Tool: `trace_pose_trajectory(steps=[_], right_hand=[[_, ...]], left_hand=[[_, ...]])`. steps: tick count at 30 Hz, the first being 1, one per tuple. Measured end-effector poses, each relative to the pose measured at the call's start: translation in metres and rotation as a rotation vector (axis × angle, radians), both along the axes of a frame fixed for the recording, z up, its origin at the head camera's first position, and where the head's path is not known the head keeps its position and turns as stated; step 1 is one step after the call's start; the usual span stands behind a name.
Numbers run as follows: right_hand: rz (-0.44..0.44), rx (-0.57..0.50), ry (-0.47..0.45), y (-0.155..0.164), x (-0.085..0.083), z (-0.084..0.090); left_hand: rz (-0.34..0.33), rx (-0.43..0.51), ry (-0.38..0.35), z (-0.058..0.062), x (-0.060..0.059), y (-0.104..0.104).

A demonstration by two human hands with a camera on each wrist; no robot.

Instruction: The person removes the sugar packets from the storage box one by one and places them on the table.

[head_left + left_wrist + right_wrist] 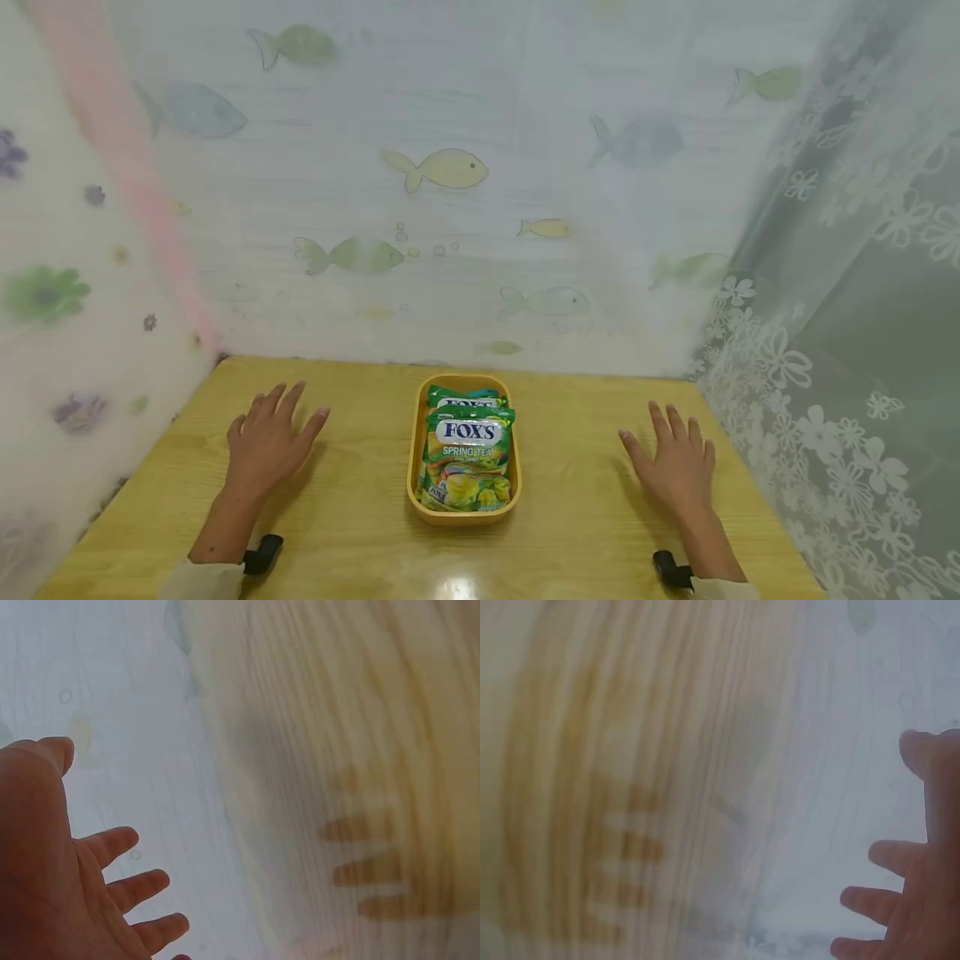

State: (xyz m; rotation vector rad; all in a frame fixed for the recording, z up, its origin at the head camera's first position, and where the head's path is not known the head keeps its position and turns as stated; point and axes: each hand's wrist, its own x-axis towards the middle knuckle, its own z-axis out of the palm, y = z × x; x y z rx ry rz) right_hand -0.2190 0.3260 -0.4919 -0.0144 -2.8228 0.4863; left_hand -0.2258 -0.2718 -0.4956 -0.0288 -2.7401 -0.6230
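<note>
In the head view a yellow plastic basket (465, 518) stands at the middle of the wooden table. Green candy bags (471, 454) lie in it, the front one reading "FOX'S Spring Tea"; another bag (465, 392) shows behind it. My left hand (270, 442) is to the left of the basket, fingers spread and holding nothing. Over on the right side, my right hand (675, 467) is likewise spread, apart from the basket. Both wrist views show the hands, left (82, 877) and right (915, 900), with nothing in the fingers.
The wooden table (345, 533) ends at a pale curtain (465, 275) printed with fish. A white flowered sheet (67, 350) hangs along the left side, and a lace curtain (840, 417) along the right. Black wrist cameras (262, 555) sit at both wrists.
</note>
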Motion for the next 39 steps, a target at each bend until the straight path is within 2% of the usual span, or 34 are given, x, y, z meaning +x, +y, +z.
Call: trace_pose_trajectory(steps=[6, 18, 35, 39], right_hand=[[0.019, -0.008, 0.038, -0.01, -0.004, 0.003], [0.027, -0.046, 0.068, -0.019, -0.001, -0.011], [0.069, -0.117, 0.14, -0.032, -0.002, -0.002], [0.075, -0.144, 0.114, -0.036, -0.002, 0.002]], left_hand=[[-0.027, 0.058, -0.03, 0.006, -0.001, 0.007], [-0.091, 0.114, -0.069, -0.005, 0.003, 0.015], [-0.185, 0.307, -0.057, -0.006, -0.003, 0.038], [-0.214, 0.366, -0.067, -0.005, -0.005, 0.046]])
